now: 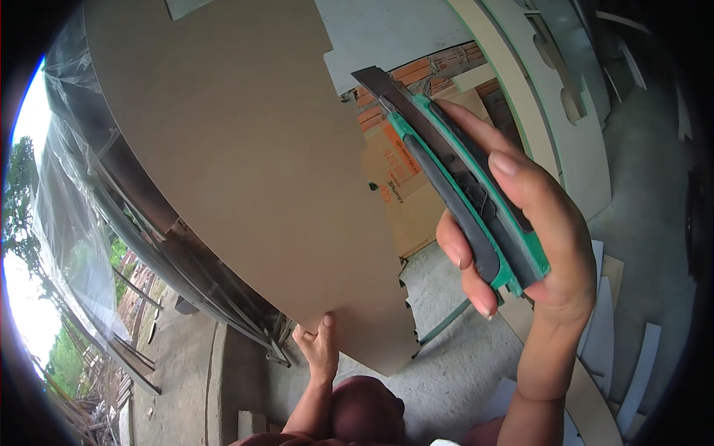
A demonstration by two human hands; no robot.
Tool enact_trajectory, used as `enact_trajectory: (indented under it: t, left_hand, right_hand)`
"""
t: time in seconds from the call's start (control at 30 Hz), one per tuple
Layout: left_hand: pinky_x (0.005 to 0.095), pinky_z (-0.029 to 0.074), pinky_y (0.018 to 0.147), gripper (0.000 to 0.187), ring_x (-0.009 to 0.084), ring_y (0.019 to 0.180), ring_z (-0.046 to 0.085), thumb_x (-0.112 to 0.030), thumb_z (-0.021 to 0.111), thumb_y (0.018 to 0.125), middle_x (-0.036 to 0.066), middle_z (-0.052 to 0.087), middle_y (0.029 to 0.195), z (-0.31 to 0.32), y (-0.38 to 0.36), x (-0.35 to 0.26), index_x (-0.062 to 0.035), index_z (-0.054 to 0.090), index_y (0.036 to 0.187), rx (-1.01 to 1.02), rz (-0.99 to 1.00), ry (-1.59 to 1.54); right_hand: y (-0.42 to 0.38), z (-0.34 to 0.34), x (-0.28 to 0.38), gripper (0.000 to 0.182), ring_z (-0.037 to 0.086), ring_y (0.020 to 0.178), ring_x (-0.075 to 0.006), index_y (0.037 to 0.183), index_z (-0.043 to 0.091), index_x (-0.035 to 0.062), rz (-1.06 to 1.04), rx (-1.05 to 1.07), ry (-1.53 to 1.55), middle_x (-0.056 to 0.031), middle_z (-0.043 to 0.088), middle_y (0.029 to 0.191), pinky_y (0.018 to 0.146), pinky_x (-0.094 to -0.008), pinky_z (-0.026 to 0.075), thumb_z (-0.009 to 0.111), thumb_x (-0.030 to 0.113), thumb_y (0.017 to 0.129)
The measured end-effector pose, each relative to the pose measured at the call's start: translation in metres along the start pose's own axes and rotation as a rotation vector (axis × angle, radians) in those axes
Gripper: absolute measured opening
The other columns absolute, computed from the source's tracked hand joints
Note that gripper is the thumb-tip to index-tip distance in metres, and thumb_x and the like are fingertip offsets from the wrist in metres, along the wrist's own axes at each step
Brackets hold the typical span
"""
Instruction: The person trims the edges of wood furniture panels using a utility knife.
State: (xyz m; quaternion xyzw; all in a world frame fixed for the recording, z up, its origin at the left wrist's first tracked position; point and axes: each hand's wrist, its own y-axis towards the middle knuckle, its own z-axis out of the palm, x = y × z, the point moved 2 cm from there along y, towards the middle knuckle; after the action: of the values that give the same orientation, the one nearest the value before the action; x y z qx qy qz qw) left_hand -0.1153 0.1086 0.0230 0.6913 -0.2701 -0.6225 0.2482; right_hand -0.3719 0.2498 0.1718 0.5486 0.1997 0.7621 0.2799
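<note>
Close to the camera on the right, my right hand point(543, 215) is wrapped round a green and black utility knife point(465, 186). Its dark blade points up and to the left, apart from the board. A large brown board point(245, 149) with notches along its right edge fills the middle of the view. At the board's lower left edge, my left hand point(320, 346) grips it with the thumb on its face; the other fingers are mostly hidden behind it.
A printed cardboard box point(416, 215) stands behind the board near a brick wall point(413, 73). Curved panels point(520, 97) lean at the upper right. Cut strips point(639, 375) lie at the lower right. Clear plastic sheeting point(71, 223) hangs at the left beside metal poles.
</note>
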Motion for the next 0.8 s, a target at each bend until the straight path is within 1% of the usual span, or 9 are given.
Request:
enact_trajectory:
  t: [0.07,0.1,0.27,0.33,0.43,0.5,0.6,0.73,0.8]
  left_hand:
    - [0.022,0.032,0.05,0.043,0.0038,0.057,0.043,-0.041,0.064,0.09,-0.005,0.05,0.063,0.003,0.001,-0.005,-0.0025,0.056,0.074,0.02,0.044,0.049]
    - [0.022,0.032,0.05,0.043,0.0038,0.057,0.043,-0.041,0.064,0.09,-0.005,0.05,0.063,0.003,0.0,-0.003,-0.0025,0.056,0.074,0.023,0.039,0.036]
    - [0.0224,0.03,0.05,0.046,0.005,0.056,0.04,-0.041,0.064,0.09,-0.005,0.047,0.062,0.007,0.003,-0.002,-0.0042,0.05,0.067,0.06,0.054,0.025]
    - [0.0226,0.031,0.05,0.044,0.0046,0.055,0.04,-0.039,0.065,0.09,-0.005,0.047,0.061,0.009,0.005,-0.004,-0.0042,0.05,0.068,0.077,0.065,0.022]
    - [0.0227,0.031,0.05,0.043,0.0043,0.055,0.04,-0.038,0.066,0.09,-0.005,0.047,0.061,0.009,0.005,-0.001,-0.0045,0.05,0.068,0.054,0.042,-0.007]
    - [0.0226,0.031,0.05,0.042,0.0041,0.056,0.04,-0.038,0.066,0.089,-0.005,0.047,0.061,0.007,0.004,0.002,-0.0048,0.05,0.068,0.061,0.064,0.002]
    - [0.0226,0.031,0.05,0.042,0.0041,0.056,0.041,-0.038,0.066,0.09,-0.005,0.048,0.062,0.003,0.001,0.004,-0.0051,0.051,0.069,0.058,0.06,0.009]
    - [0.0226,0.031,0.05,0.042,0.004,0.056,0.041,-0.038,0.065,0.09,-0.005,0.047,0.061,0.004,0.002,-0.002,-0.0057,0.05,0.067,0.059,0.038,-0.007]
    - [0.0226,0.03,0.05,0.042,0.0039,0.055,0.04,-0.037,0.065,0.09,-0.005,0.047,0.061,0.003,0.002,-0.002,-0.0058,0.05,0.067,0.051,0.061,0.005]
  right_hand:
    - [0.012,0.0,0.004,0.056,0.048,0.034,-0.0166,0.145,0.027,0.0026,0.133,0.135,0.401,-0.0133,0.053,0.066,0.03,-0.027,0.043,0.03,0.033,0.098]
    - [0.015,0.002,0.01,0.051,0.048,0.032,-0.018,0.145,0.026,0.0052,0.184,0.144,0.476,-0.0127,0.053,0.069,0.028,-0.0259,0.042,0.026,0.027,0.099]
    - [0.027,-0.008,0.037,0.048,0.057,0.042,-0.0202,0.135,0.031,-0.0054,0.463,0.179,0.787,-0.016,0.055,0.083,0.032,-0.0311,0.05,0.017,0.026,0.101]
    - [0.028,-0.011,0.049,0.048,0.058,0.043,-0.0204,0.133,0.029,-0.0082,0.447,0.165,0.777,-0.0161,0.055,0.087,0.035,-0.0331,0.051,0.014,0.025,0.101]
    - [0.03,-0.01,0.054,0.05,0.059,0.044,-0.021,0.119,0.04,-0.0115,0.443,0.203,0.801,-0.016,0.055,0.085,0.035,-0.033,0.051,0.014,0.027,0.101]
    - [0.029,-0.009,0.056,0.051,0.058,0.043,-0.0214,0.099,0.047,-0.0103,0.449,0.226,0.785,-0.0155,0.055,0.082,0.036,-0.0332,0.052,0.013,0.029,0.102]
    - [0.026,-0.009,0.056,0.052,0.058,0.041,-0.0219,0.084,0.047,-0.0053,0.474,0.188,0.81,-0.0148,0.055,0.08,0.037,-0.0336,0.052,0.014,0.031,0.102]
    - [0.027,-0.008,0.063,0.05,0.057,0.04,-0.0211,0.098,0.047,-0.0091,0.484,0.218,0.842,-0.0142,0.055,0.081,0.035,-0.0328,0.052,0.015,0.029,0.102]
    - [0.025,-0.005,0.068,0.046,0.058,0.041,-0.0202,0.116,0.042,-0.009,0.475,0.102,0.688,-0.014,0.055,0.081,0.033,-0.0317,0.052,0.016,0.027,0.102]
